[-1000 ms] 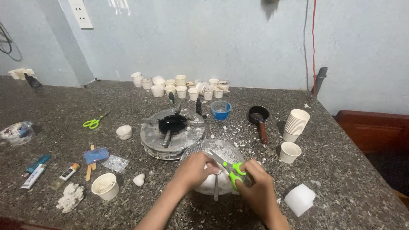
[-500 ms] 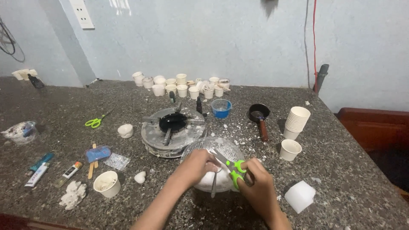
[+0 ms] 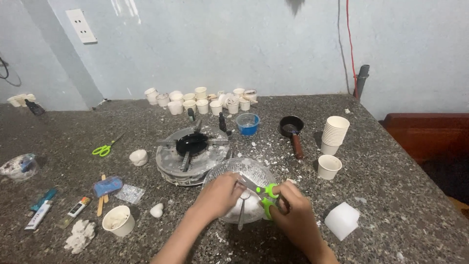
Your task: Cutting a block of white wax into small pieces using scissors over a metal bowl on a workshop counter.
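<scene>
A pair of scissors (image 3: 261, 191) with bright green loop handles and short grey metal blades sits over a clear glass bowl (image 3: 229, 171) near the front edge of the desk (image 3: 391, 161), roughly midway along it. The right hand (image 3: 293, 217) is closed through the green loops, gripping the scissors. Their long axis runs on a slant: the handles lie toward the front right, and the blades point back and left, toward the far left corner of the desk, with the tips over the bowl. The blades look slightly parted, though the left hand partly hides them.

The left hand (image 3: 220, 195) is curled shut over the near rim of the bowl, pinching something small at the blades; what it holds cannot be made out. Inside the bowl lies a mound of white material (image 3: 249, 208), and a metal spoon (image 3: 242, 215) leans over the front rim with its handle toward the person.

Just behind the bowl stands a round burner (image 3: 191, 151) with a black pan on it. To the right, a single paper cup (image 3: 329, 166) stands near a stack of cups (image 3: 335, 134), and an overturned white cup (image 3: 342, 221) lies by the front edge.
</scene>
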